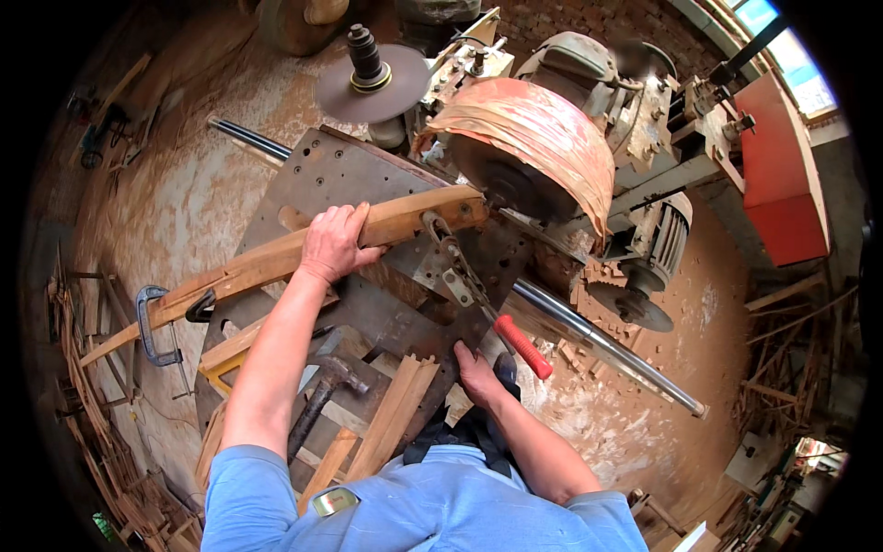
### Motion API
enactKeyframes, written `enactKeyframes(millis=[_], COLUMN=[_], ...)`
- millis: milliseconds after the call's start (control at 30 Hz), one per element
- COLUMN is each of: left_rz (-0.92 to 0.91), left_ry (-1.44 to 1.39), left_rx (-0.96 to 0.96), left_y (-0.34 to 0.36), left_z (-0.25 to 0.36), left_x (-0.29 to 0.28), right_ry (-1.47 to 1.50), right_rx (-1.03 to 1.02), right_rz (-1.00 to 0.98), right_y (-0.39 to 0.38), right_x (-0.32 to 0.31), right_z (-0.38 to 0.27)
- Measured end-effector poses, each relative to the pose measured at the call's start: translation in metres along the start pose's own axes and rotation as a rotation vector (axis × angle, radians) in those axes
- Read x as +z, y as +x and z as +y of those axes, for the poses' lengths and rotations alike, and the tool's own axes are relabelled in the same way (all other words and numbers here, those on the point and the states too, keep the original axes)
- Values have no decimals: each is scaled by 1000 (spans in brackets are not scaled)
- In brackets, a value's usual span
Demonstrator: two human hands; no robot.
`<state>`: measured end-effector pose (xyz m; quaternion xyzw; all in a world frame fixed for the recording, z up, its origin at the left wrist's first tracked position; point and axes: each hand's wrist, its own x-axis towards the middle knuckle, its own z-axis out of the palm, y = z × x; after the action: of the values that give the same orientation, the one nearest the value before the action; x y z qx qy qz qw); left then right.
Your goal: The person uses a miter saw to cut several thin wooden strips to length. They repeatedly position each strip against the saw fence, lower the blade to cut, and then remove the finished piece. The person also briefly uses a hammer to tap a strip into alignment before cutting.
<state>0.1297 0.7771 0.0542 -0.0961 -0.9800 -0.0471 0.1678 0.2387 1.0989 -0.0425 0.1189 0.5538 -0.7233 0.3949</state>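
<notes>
Evidently, left hand (333, 242) clasps curved timber (262, 258), right hand (476, 375) table (317, 175) edge; hood (543, 124) covers disc (504, 179).

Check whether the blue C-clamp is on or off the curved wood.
On: the C-clamp straddles the curved wood toward its narrow left end. How tightly it is screwed down, I cannot tell.
</notes>
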Motion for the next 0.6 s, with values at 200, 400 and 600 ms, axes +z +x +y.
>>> enactKeyframes(millis=[200, 400, 600], left_rz=[-21, 15, -26], left_ry=[15, 12, 44], left_rx=[-16, 11, -26], left_y=[4, 5, -2], left_z=[-32, -71, -113], left_x=[9, 7, -3], right_ry=[-76, -91, -285], right_rx=[31, -14, -38], right_rz=[17, 63, 92], right_y=[24, 58, 73], right_x=[18, 43, 87], right_z=[-8, 19, 5])
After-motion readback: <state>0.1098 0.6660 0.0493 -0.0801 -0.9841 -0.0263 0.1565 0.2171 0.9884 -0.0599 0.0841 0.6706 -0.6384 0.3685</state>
